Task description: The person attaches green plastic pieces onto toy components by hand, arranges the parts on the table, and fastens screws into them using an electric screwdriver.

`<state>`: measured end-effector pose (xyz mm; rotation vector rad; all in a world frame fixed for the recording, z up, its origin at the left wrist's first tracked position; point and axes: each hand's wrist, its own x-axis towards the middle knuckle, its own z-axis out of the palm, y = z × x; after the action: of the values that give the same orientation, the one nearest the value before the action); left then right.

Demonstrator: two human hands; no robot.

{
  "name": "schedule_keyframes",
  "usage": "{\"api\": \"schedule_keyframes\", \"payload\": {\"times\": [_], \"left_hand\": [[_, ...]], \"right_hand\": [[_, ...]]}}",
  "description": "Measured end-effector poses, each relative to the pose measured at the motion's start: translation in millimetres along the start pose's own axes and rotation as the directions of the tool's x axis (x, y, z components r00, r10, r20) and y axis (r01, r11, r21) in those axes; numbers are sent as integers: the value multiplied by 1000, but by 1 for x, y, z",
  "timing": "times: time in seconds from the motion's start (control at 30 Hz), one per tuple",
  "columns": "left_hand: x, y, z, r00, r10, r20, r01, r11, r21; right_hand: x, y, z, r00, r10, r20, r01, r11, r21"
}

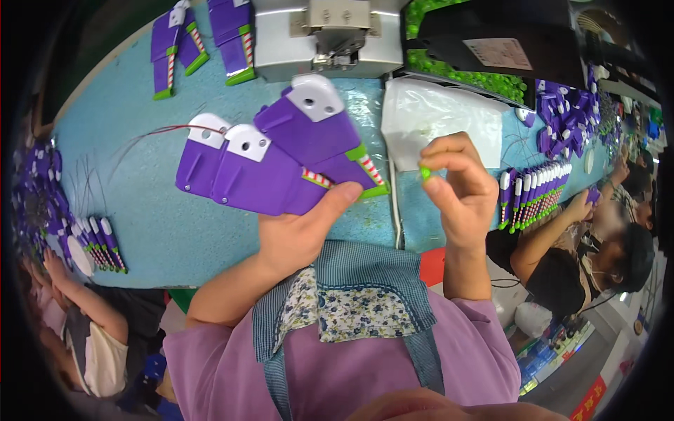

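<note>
My left hand [298, 235] is closed round a fan of purple plastic pieces [260, 179] with white ends, red-and-white striped strips and green tips. Two white ends with round holes point up and left; a further purple piece [309, 126] leans to the right above them. Thin red wires [165, 130] trail leftward from the leftmost piece. A small bright green plastic part [425, 172] is pinched between the thumb and forefinger of my right hand [463, 186], raised over the table to the right, apart from the purple pieces.
A metal machine [274, 45] stands at the far edge of the blue table [140, 203]. Right of it are a tray of green parts [463, 76], a black box [505, 42] and a white sheet [449, 112]. More purple pieces [537, 196] stand in rows near co-workers on both sides.
</note>
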<state>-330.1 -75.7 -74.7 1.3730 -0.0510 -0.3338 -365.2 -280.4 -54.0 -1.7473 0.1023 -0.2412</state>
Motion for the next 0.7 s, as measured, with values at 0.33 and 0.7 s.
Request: {"api": "schedule_keyframes", "payload": {"times": [0.33,0.7], "left_hand": [[-3,17,-4,996,34,86,-40,997,68],[-2,20,-34,982,-169,80,167,986,24]], "right_hand": [[1,-7,18,980,-77,183,97,990,-102],[11,-3,36,941,-42,337,55,998,-31]]}}
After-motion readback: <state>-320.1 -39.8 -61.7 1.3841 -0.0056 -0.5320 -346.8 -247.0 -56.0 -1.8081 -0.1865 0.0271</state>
